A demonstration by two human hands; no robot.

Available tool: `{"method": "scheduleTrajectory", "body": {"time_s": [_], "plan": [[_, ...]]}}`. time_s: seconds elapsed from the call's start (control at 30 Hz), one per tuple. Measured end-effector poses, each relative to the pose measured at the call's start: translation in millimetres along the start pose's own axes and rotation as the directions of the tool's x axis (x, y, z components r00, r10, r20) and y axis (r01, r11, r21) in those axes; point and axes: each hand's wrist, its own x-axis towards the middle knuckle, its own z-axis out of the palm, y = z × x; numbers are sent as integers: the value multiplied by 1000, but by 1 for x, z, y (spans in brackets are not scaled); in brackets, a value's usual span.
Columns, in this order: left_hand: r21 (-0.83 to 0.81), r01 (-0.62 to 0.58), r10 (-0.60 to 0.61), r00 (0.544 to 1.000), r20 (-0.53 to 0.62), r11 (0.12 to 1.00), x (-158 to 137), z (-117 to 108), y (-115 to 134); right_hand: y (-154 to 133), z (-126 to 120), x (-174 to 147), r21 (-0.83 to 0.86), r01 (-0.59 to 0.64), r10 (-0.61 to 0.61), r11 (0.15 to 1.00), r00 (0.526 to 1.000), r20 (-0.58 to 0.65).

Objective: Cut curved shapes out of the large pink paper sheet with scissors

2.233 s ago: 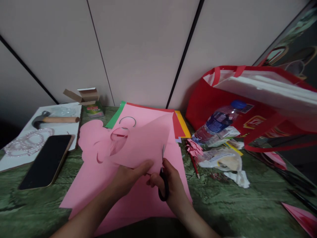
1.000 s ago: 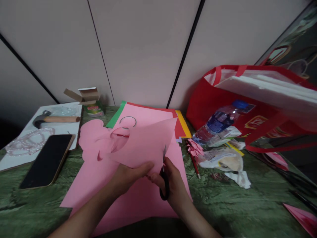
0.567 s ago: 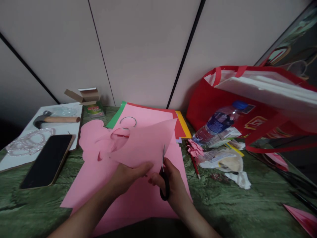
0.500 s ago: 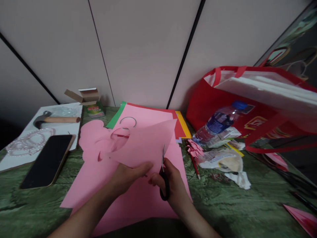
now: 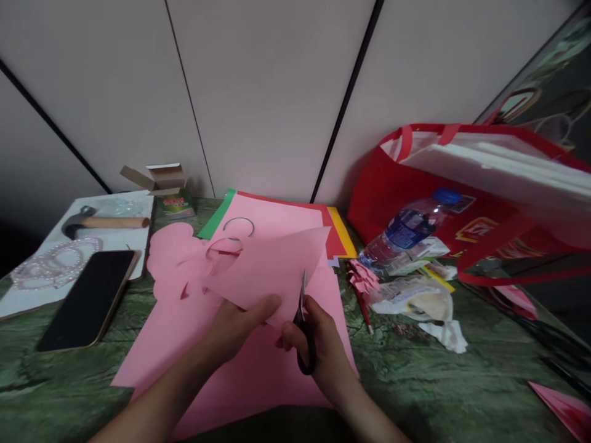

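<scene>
The left hand (image 5: 237,326) pinches a raised, thin pink paper sheet (image 5: 272,264); right of it, the right hand (image 5: 325,341) grips black-handled metal scissors (image 5: 302,319). Limp paper could buckle, skewing a cut.

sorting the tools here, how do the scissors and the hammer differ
The scissors are in the right hand; the hammer lies on a white sheet. The scissors have a black handle, the hammer a wooden one. Both are hand tools.

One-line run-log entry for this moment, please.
left hand: holds pink sheet | right hand: holds scissors, blades at pink sheet | nearby: phone, red bag
</scene>
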Motion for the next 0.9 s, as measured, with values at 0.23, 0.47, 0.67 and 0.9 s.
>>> {"method": "scheduleTrajectory", "body": {"time_s": [0.23, 0.47, 0.67, 0.9], "plan": [[158, -24, 44, 992, -122, 987, -3, 0, 0, 3, 2, -1, 14, -2, 2, 1000, 1000, 10], [279, -5, 56, 983, -177, 960, -7, 2, 11, 7, -1, 1, 35, 79, -79, 996, 997, -1], [258, -14, 50, 990, -135, 966, -7, 2, 13, 4, -2, 1, 30, 76, -76, 997, 997, 7], [240, -46, 82, 986, -143, 970, -6, 0, 8, 3, 1, -1, 54, 84, -84, 995, 996, 3]]}}
